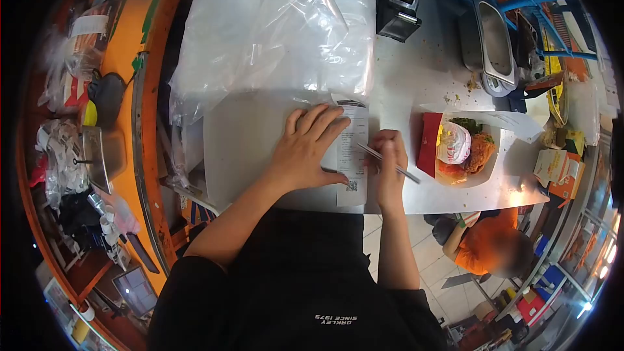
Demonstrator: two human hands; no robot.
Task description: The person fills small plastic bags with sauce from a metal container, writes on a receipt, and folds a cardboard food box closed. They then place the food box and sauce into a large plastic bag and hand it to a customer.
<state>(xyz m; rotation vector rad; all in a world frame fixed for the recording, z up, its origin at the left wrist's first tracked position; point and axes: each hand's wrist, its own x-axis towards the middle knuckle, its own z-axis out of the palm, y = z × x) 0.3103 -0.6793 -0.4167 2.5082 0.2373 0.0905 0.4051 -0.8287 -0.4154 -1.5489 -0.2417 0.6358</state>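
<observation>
A long printed receipt [353, 156] with a QR code lies on the metal table [396, 71]. My left hand [312, 146] rests with spread fingers across its left edge. Just right of the paper, my right hand [389, 162] is closed around a thin pen [406, 173], whose upper end is at the receipt. Further right stands an open red and white food box [428, 145], holding a wrapped round item [453, 143], a piece of fried food [480, 153] and some greens [467, 125].
Clear plastic sheets [273, 32] cover the table's upper left. A black tape dispenser [398, 13] and a metal container [495, 36] stand at the upper right. A person in orange [484, 247] is beyond the table's lower right edge. An orange shelf [123, 91] runs along the left.
</observation>
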